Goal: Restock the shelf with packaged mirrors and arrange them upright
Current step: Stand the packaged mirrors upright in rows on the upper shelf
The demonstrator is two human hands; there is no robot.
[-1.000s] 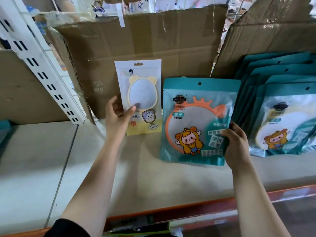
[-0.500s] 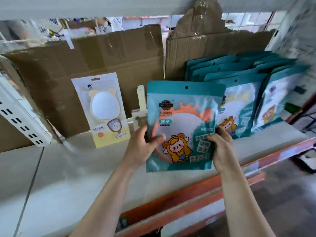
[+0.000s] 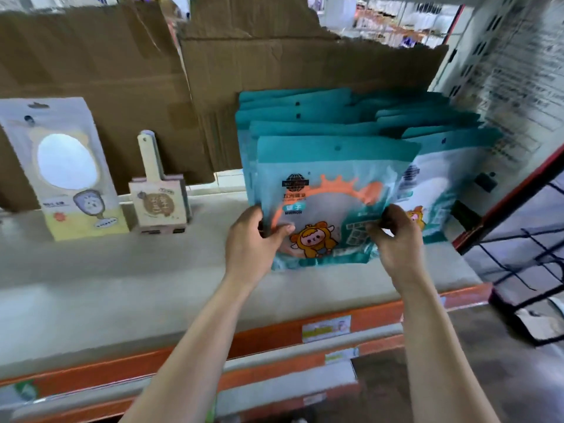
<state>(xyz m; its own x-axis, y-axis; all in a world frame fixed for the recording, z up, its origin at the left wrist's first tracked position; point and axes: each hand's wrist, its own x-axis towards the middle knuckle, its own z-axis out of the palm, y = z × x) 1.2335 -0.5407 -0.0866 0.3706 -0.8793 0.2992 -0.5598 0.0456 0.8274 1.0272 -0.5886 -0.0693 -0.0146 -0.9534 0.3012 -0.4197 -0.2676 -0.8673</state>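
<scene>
A teal mirror packet [image 3: 329, 190] with an orange-rimmed mirror and a cartoon figure stands upright on the grey shelf [image 3: 122, 276]. My left hand [image 3: 254, 239] grips its lower left edge and my right hand [image 3: 396, 239] grips its lower right edge. It rests against the front of a row of several matching teal packets [image 3: 351, 117] that lean back against brown cardboard [image 3: 274, 71]. At the far left a white-and-yellow packet [image 3: 64, 169] with a bear-shaped mirror stands upright.
A small cream hand mirror with its box [image 3: 158, 199] stands between the white packet and the teal row. The shelf has an orange front rail [image 3: 274, 328] with price tags. A red upright and a dark wire rack [image 3: 525, 239] are at the right.
The teal packet has moved right and back onto the shelf, against the teal row. Both hands still hold it. The view has shifted right.
</scene>
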